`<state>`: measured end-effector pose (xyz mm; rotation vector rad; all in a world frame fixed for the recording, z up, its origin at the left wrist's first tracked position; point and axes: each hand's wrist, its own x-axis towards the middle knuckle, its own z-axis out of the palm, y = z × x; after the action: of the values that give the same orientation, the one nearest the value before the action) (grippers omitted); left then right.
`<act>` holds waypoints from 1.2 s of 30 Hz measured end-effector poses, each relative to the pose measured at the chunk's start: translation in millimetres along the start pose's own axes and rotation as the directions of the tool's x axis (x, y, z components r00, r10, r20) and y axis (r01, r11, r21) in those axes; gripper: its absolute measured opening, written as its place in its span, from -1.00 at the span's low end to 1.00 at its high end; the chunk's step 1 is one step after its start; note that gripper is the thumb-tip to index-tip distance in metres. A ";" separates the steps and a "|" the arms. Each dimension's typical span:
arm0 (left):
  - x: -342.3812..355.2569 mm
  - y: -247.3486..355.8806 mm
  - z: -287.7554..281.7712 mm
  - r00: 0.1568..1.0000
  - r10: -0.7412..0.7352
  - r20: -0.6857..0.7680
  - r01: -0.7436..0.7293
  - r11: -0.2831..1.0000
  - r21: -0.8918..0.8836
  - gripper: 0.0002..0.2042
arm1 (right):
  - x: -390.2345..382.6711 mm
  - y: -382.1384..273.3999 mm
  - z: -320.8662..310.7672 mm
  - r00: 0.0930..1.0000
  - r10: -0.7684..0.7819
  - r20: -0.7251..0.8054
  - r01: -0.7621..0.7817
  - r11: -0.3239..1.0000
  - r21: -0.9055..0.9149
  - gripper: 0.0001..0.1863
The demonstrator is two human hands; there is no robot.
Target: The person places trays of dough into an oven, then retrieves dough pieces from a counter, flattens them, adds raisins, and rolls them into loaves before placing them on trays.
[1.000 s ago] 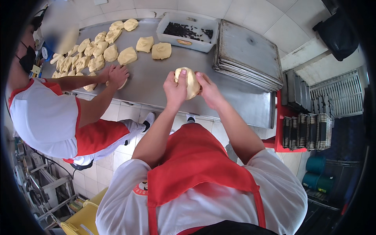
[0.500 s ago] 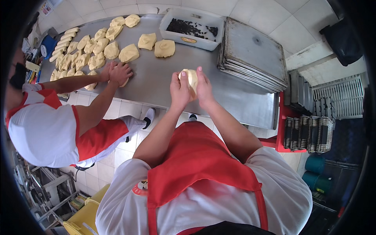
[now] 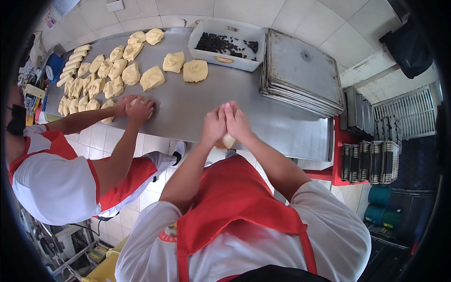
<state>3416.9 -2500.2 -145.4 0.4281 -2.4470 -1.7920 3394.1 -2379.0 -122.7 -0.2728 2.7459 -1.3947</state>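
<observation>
Over the front edge of the steel table point(image 3: 188, 101), my left hand point(image 3: 214, 124) and my right hand point(image 3: 237, 121) are closed together around a piece of pale yellow dough point(image 3: 229, 141). Only its lower end shows below my palms; my fingers hide the rest. The fingertips meet at the top. Two flattened dough pieces, a squarish one point(image 3: 195, 71) and another point(image 3: 174, 62), lie farther back on the table. To my left a co-worker's hands point(image 3: 138, 109) press on dough at the table edge.
Several dough pieces point(image 3: 114, 88) and rolled logs point(image 3: 75, 61) cover the table's left. A white tub point(image 3: 228, 35) with dark bits stands at the back, beside stacked baking trays point(image 3: 303, 66). A red rack point(image 3: 340, 150) with baking pans stands right. The co-worker point(image 3: 56, 188) stands close on the left.
My hands have drawn lower and closed over the dough, which showed between them before. The co-worker's hands stay on their dough. The whole view has shifted slightly.
</observation>
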 end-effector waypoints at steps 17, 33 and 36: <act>21.2 -66.0 10.7 0.750 0.481 0.455 -0.662 0.546 0.514 -0.50 | 3.1 95.7 -1.8 0.855 -0.464 0.230 0.515 0.715 -0.473 -0.43; 107.3 -2.8 6.0 0.939 0.012 0.343 -0.214 0.803 0.557 -0.64 | 109.8 56.7 -34.3 0.886 0.138 0.443 0.062 0.911 -0.407 -0.57; 107.0 -26.1 12.5 0.969 -0.141 0.201 0.072 0.946 0.315 -0.68 | 108.8 95.2 -36.1 0.985 0.165 0.050 -0.142 0.943 -0.302 -0.57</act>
<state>3316.2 -2524.7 -184.7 0.4088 -2.9285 -1.5738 3269.9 -2314.7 -174.2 -0.1149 2.8363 -0.9140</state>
